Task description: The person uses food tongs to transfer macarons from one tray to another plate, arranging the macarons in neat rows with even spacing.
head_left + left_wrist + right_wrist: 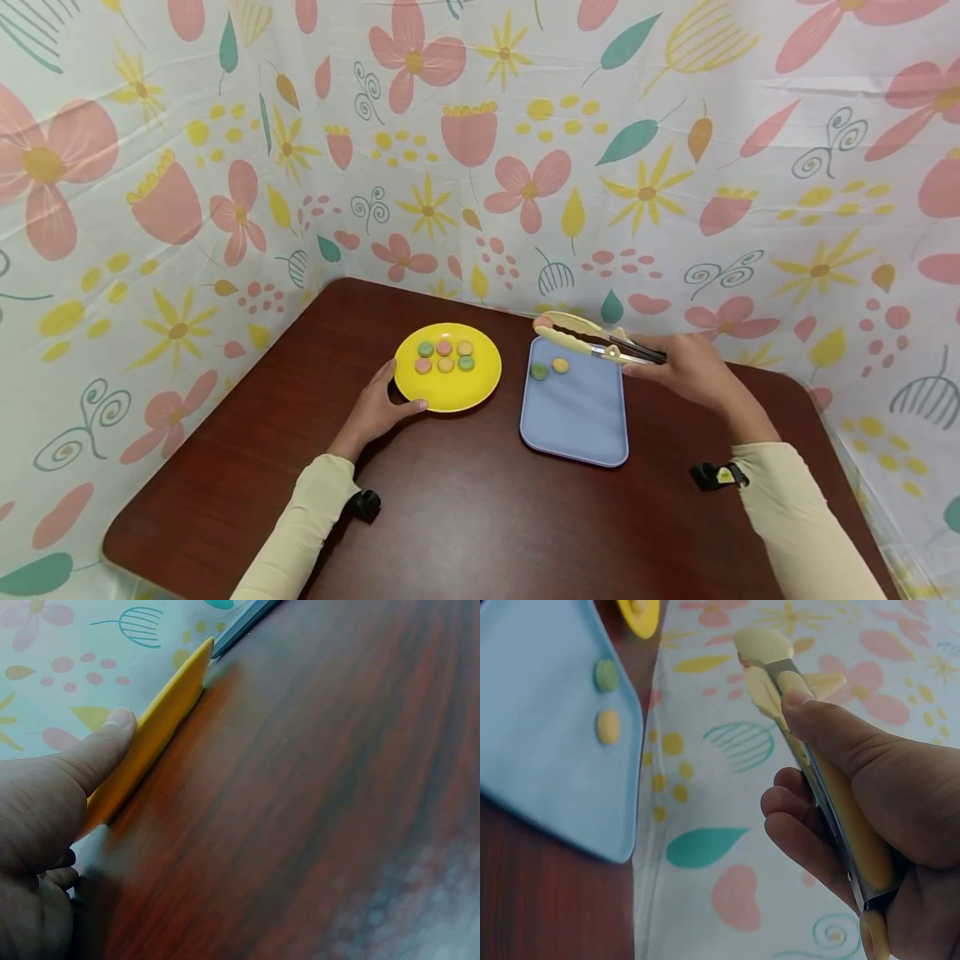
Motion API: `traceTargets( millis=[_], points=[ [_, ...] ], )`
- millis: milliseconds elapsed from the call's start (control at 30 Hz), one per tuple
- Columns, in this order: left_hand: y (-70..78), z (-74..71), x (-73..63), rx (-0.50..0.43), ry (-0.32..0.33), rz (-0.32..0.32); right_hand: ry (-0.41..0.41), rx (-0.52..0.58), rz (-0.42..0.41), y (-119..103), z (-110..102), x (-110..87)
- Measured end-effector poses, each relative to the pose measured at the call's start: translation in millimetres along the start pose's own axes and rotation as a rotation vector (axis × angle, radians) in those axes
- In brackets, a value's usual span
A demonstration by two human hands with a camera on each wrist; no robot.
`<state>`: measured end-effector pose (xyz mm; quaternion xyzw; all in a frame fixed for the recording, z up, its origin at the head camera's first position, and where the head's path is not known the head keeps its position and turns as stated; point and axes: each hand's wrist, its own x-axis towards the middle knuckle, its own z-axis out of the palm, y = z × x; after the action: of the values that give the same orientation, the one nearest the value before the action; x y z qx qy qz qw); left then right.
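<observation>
My left hand (381, 408) holds the near-left rim of a round yellow plate (450, 394), thumb along its edge. Several green, pink and yellow macarons (446, 365) lie on the plate in two rows. In my right hand (693, 371) is a pair of tongs (829, 799) with cream tips, gripped around the handles. A pink macaron (543, 322) sits between the tong tips, above the far edge of a blue tray (573, 421). On the tray lie a green macaron (539, 372) and a yellow macaron (560, 365).
The plate stands left of the tray on a dark brown wooden table (450, 517). A floral cloth (480, 167) hangs behind and along the left and right sides. Each wrist wears a small black camera.
</observation>
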<state>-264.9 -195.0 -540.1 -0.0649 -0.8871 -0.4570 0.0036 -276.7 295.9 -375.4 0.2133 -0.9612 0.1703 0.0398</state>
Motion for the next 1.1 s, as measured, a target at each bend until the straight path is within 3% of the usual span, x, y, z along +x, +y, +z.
traceTargets(
  millis=[167, 633, 1100],
  points=[
    [0.4, -0.1, -0.3, 0.003, 0.003, 0.002, -0.011, 0.046, -0.013, -14.5, 3.2, 12.3],
    [0.9, -0.4, 0.0, -0.003, 0.0, -0.006, -0.019, 0.024, -0.171, -52.5, 33.8, 50.2],
    [0.9, -0.5, 0.5, 0.007, 0.002, -0.021, -0.139, 0.068, -0.176, -81.3, 67.8, 71.3]
  ],
)
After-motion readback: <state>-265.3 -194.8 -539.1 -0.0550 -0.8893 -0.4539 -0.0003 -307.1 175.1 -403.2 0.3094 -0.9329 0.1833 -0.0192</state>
